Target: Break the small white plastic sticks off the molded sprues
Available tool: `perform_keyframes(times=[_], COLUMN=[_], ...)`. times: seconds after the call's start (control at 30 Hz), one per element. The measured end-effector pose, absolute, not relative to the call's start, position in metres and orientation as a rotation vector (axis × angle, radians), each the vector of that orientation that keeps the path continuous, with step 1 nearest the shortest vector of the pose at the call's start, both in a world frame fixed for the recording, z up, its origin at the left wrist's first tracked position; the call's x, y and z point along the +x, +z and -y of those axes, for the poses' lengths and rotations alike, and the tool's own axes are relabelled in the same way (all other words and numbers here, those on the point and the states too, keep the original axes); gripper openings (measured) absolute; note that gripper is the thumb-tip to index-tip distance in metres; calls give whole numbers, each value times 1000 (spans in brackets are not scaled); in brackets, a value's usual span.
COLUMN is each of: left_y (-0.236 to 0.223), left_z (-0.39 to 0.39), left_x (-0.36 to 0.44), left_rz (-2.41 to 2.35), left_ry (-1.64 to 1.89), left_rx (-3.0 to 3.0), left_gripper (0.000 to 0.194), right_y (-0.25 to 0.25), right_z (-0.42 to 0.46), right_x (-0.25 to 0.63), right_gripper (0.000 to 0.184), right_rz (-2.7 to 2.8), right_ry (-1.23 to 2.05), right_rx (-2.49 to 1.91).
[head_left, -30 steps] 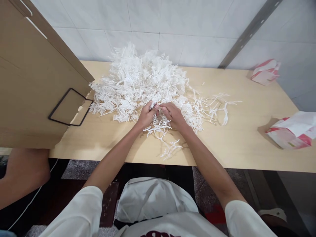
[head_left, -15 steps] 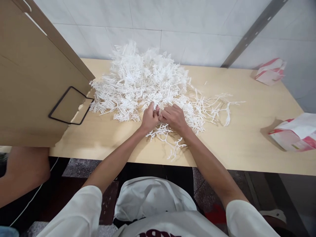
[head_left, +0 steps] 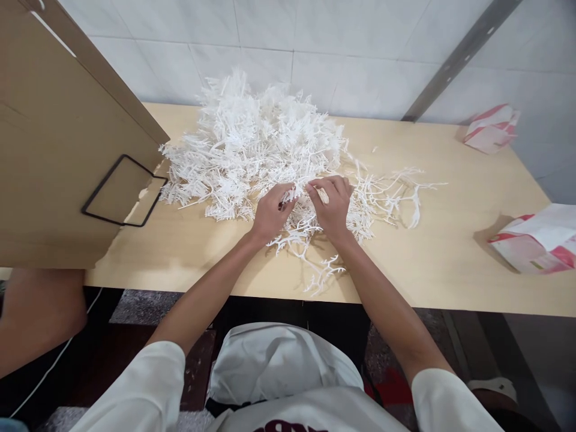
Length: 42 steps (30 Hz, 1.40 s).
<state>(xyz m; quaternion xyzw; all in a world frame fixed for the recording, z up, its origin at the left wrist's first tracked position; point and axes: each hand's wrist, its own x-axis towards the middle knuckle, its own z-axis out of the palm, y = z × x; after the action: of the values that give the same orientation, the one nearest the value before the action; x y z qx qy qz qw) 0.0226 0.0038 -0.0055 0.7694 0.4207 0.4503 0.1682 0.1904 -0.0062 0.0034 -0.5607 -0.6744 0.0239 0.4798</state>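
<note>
Centrally, a heap of white, finely branched sprigs (head_left: 256, 138) is lying on a pale wooden bench (head_left: 450, 258), just beyond both hands and partly under them. The person's left hand (head_left: 272, 211) is pinching a white sprig (head_left: 293, 193) between thumb and fingers at the heap's near edge. Just beside it, the right hand (head_left: 332, 201) is curling, thumb and forefinger tips close together; whether a strand is between them, one cannot tell. Looser white branches (head_left: 396, 193) are trailing to the right, and others (head_left: 321, 273) are lying between the forearms. On the left, a brown cardboard panel (head_left: 58, 150) is standing beside the heap and hiding that end of the bench, a black wire loop (head_left: 103, 183) resting at its lower edge. Two red-and-white packets, one farther back (head_left: 491, 129) and one nearer (head_left: 535, 243), are sitting well apart from the hands at right. A tiled wall (head_left: 351, 54) is rising behind.
</note>
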Motion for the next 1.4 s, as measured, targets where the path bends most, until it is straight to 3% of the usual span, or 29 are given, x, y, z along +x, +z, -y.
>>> perform_keyframes(times=[0.17, 0.7, 0.9, 1.17, 1.4], left_y=[-6, -1, 7, 4, -1], left_z=[-1, -9, -8, -6, -1], left_x=[20, 18, 13, 14, 16], left_rz=[-1236, -949, -1008, -1050, -1165], left_ry=[1303, 1315, 1254, 1287, 1110], left_rx=[2234, 2018, 2004, 2135, 2356], left_gripper=[11, 32, 36, 17, 7], right_y=[5, 9, 4, 7, 5], right_z=[10, 6, 4, 8, 12], right_x=[185, 186, 188, 188, 188], right_gripper=[41, 38, 45, 29, 9], right_rz=[1780, 1331, 1294, 1400, 1811], right_ry=[541, 1264, 1270, 1121, 494], right_rx=[-1196, -964, -919, -1040, -1234])
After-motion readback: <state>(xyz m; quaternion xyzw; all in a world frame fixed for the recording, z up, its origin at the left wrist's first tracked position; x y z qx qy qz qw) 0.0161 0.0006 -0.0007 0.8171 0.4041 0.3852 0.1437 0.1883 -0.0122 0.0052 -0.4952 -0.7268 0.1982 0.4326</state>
